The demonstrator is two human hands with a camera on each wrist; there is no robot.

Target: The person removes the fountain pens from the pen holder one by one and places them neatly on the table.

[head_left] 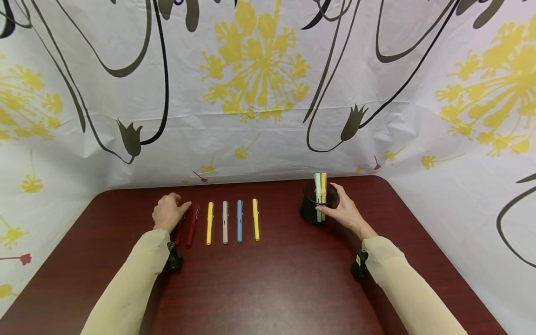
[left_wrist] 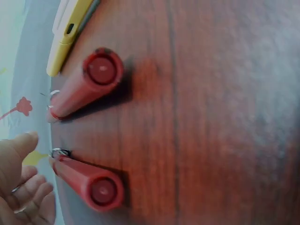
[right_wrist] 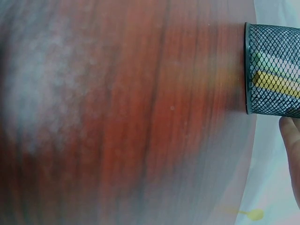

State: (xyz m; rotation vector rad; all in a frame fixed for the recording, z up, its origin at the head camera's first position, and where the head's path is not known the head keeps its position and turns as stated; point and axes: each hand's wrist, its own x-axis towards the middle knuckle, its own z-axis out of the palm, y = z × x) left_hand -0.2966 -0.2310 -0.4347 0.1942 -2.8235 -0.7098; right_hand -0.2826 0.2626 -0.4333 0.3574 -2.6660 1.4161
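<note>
Red pens (head_left: 193, 225) lie left of frame centre on the counter (head_left: 276, 288); left hand (head_left: 167, 212), partly open and empty, is beside them, apparently reaching. Frame right: right hand (head_left: 344, 210) grips black mesh cup (head_left: 308, 208). Next move likely requires a pinch

An upright black mesh cup (head_left: 309, 210) holding two pens (head_left: 318, 190) stands right of six lying pens (head_left: 225, 223)
</note>
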